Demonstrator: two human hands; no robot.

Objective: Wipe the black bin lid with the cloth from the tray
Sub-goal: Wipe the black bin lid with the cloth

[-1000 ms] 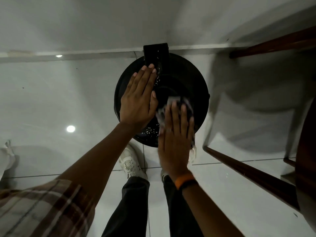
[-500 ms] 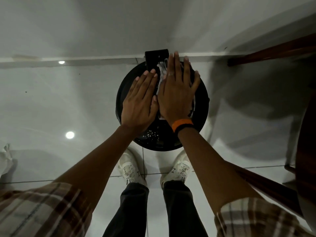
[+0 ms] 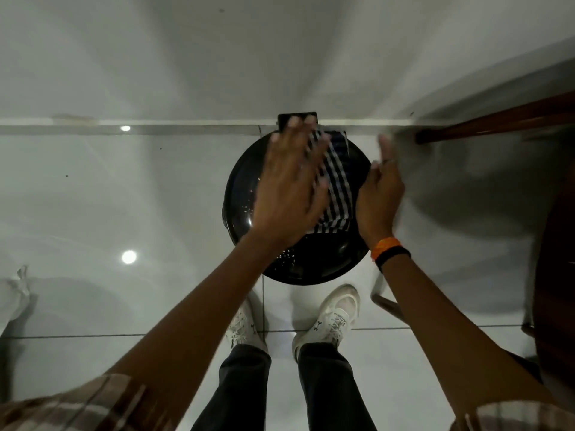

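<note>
The round black bin lid [image 3: 311,262] sits on the floor against the wall, just ahead of my feet. A black-and-white striped cloth [image 3: 337,194] lies flat across the lid's upper middle. My left hand [image 3: 289,194] is spread over the lid's left half with its fingers apart and blurred, the fingertips overlapping the cloth's left edge. My right hand [image 3: 379,200] is off the cloth at the lid's right rim, fingers loosely curled and one finger raised, with nothing in it. An orange and black band is on that wrist.
White glossy floor tiles meet a white wall right behind the bin. Dark wooden furniture [image 3: 497,119] with a rail stands at the right, and a curved wooden edge [image 3: 557,275] lies farther right. A white bag [image 3: 15,293] rests at the far left. My white shoes [image 3: 329,318] stand below the lid.
My right hand, which pushed the cloth up across the lid, has lifted off it and moved to the right rim. My left hand has shifted right and up onto the cloth's edge.
</note>
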